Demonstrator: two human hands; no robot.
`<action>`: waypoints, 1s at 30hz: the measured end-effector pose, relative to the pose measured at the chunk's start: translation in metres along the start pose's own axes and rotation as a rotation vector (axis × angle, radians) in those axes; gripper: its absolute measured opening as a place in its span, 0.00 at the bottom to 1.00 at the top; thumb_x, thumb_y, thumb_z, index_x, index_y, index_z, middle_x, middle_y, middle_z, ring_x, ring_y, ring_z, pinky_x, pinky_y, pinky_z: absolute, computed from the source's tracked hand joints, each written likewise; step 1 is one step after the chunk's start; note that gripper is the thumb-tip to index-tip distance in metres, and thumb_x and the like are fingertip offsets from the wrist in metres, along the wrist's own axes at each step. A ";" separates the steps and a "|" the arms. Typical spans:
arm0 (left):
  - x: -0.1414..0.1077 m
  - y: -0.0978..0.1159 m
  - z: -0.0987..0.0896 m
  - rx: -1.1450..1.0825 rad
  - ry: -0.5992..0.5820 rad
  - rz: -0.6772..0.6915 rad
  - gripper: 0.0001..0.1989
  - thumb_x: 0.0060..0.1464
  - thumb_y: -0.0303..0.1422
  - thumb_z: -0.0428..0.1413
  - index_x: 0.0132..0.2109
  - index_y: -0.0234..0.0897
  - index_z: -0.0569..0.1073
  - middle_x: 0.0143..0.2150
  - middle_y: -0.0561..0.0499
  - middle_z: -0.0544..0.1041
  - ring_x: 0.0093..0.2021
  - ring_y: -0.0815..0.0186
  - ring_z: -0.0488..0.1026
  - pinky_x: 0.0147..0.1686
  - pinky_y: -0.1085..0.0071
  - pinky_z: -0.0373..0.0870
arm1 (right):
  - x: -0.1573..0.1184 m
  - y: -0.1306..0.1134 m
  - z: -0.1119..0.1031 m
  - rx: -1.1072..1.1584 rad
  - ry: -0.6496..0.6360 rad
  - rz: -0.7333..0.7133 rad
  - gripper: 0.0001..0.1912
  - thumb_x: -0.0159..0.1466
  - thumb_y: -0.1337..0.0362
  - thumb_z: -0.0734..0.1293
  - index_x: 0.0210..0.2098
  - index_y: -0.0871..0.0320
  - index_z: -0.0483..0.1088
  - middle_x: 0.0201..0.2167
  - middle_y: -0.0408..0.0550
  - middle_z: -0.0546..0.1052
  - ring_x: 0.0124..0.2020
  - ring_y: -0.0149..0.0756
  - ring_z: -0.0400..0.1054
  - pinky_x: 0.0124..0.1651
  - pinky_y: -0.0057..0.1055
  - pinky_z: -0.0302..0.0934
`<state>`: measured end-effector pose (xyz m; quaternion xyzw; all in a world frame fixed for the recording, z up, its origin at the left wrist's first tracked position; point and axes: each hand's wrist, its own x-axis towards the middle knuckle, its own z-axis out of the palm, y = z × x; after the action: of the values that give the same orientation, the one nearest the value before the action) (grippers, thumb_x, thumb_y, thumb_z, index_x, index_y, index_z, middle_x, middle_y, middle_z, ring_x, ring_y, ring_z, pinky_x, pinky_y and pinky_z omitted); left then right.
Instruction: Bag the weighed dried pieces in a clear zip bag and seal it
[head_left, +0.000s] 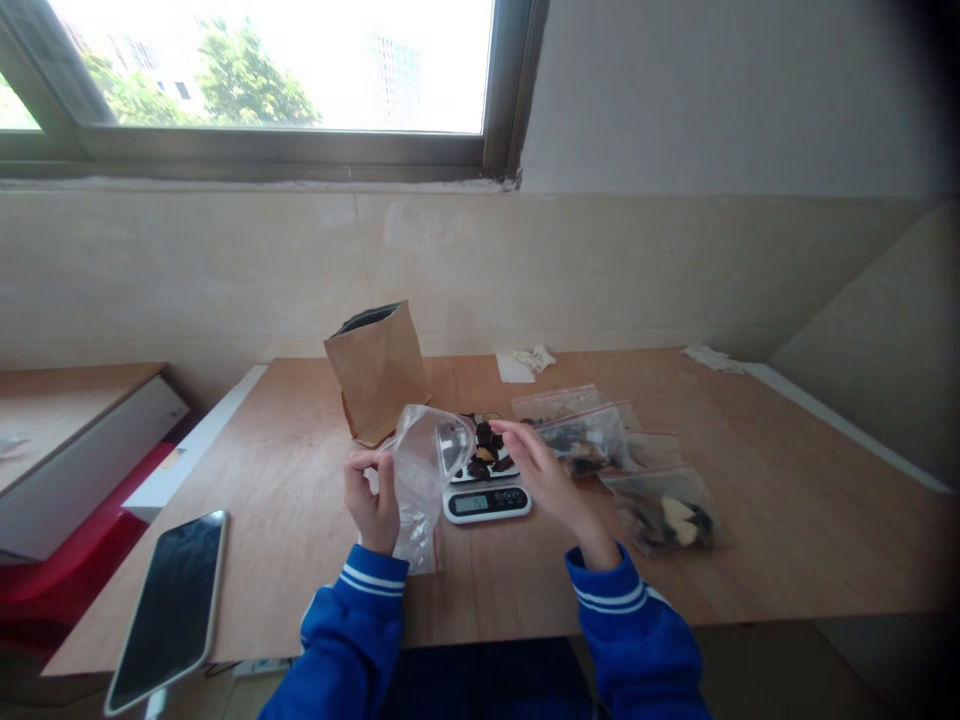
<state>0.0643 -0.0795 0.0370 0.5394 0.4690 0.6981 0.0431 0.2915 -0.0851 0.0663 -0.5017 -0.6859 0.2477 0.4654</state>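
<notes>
My left hand [373,500] pinches the edge of an open clear plastic bag [420,455], which leans over the left side of a white digital scale [488,504]. Dark dried pieces [487,452] lie heaped on the scale's plate, behind its display. Over the right edge of that heap is my right hand [541,475], its fingers stretched out and nothing seen in its grasp. Another clear bag with a red strip [424,540] lies flat beneath the held one, left of the scale.
A brown paper bag [381,375] stands open behind the left hand. Filled zip bags [667,510] lie to the right. A tablet [172,600] rests at the table's left front edge. Paper scraps [525,364] lie near the wall.
</notes>
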 end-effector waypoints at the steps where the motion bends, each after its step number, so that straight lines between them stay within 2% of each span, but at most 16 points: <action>1: -0.001 -0.003 0.002 0.026 0.015 -0.008 0.09 0.59 0.37 0.51 0.33 0.38 0.63 0.32 0.53 0.67 0.34 0.67 0.67 0.38 0.69 0.65 | -0.002 0.008 0.002 -0.069 0.064 -0.005 0.20 0.68 0.53 0.55 0.52 0.56 0.66 0.51 0.54 0.71 0.53 0.41 0.65 0.53 0.40 0.62; 4: -0.004 -0.011 0.006 0.093 0.095 -0.096 0.11 0.61 0.40 0.46 0.33 0.38 0.60 0.35 0.51 0.66 0.38 0.65 0.67 0.42 0.66 0.65 | -0.010 0.033 0.014 -0.284 0.183 -0.014 0.24 0.66 0.53 0.58 0.56 0.60 0.62 0.54 0.61 0.67 0.58 0.48 0.59 0.59 0.50 0.55; 7: -0.010 -0.019 0.008 0.135 0.131 -0.190 0.11 0.63 0.40 0.42 0.35 0.39 0.59 0.39 0.49 0.65 0.43 0.63 0.66 0.47 0.63 0.63 | -0.017 0.049 0.032 -0.384 0.154 -0.014 0.28 0.65 0.54 0.59 0.60 0.63 0.56 0.59 0.65 0.60 0.62 0.52 0.53 0.60 0.53 0.53; 11: -0.016 -0.026 0.007 0.173 0.090 -0.189 0.10 0.63 0.39 0.41 0.35 0.40 0.58 0.41 0.47 0.64 0.48 0.61 0.65 0.51 0.60 0.61 | -0.021 0.054 0.053 -0.425 0.144 0.007 0.34 0.64 0.53 0.60 0.63 0.65 0.49 0.62 0.67 0.56 0.65 0.54 0.47 0.61 0.55 0.51; 14: -0.016 -0.028 0.006 0.174 0.078 -0.191 0.09 0.63 0.38 0.41 0.36 0.39 0.58 0.42 0.47 0.64 0.49 0.61 0.64 0.51 0.60 0.61 | -0.020 0.056 0.061 -0.439 0.148 0.019 0.37 0.63 0.53 0.61 0.64 0.66 0.47 0.62 0.69 0.55 0.65 0.56 0.46 0.61 0.56 0.50; 17: -0.017 -0.029 0.006 0.159 0.069 -0.195 0.09 0.63 0.38 0.41 0.36 0.39 0.59 0.44 0.46 0.65 0.49 0.61 0.64 0.51 0.59 0.60 | -0.019 0.060 0.063 -0.442 0.146 0.015 0.36 0.63 0.53 0.61 0.63 0.66 0.48 0.61 0.68 0.57 0.64 0.56 0.49 0.60 0.55 0.51; 21: -0.019 -0.030 0.007 0.120 0.064 -0.191 0.11 0.63 0.40 0.41 0.36 0.39 0.59 0.43 0.46 0.64 0.47 0.61 0.64 0.50 0.60 0.61 | -0.018 0.063 0.060 -0.442 0.173 0.007 0.29 0.64 0.56 0.59 0.61 0.64 0.53 0.57 0.65 0.62 0.61 0.53 0.54 0.59 0.53 0.54; 30: -0.022 -0.031 0.007 0.056 0.043 -0.190 0.12 0.63 0.41 0.42 0.36 0.38 0.60 0.43 0.47 0.65 0.46 0.61 0.65 0.49 0.61 0.61 | -0.017 0.061 0.048 -0.448 0.174 -0.037 0.18 0.67 0.62 0.55 0.55 0.60 0.61 0.52 0.60 0.67 0.56 0.47 0.59 0.56 0.49 0.56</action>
<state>0.0652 -0.0701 -0.0004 0.4782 0.5382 0.6889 0.0841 0.2781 -0.0718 -0.0111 -0.5990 -0.6901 0.0365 0.4046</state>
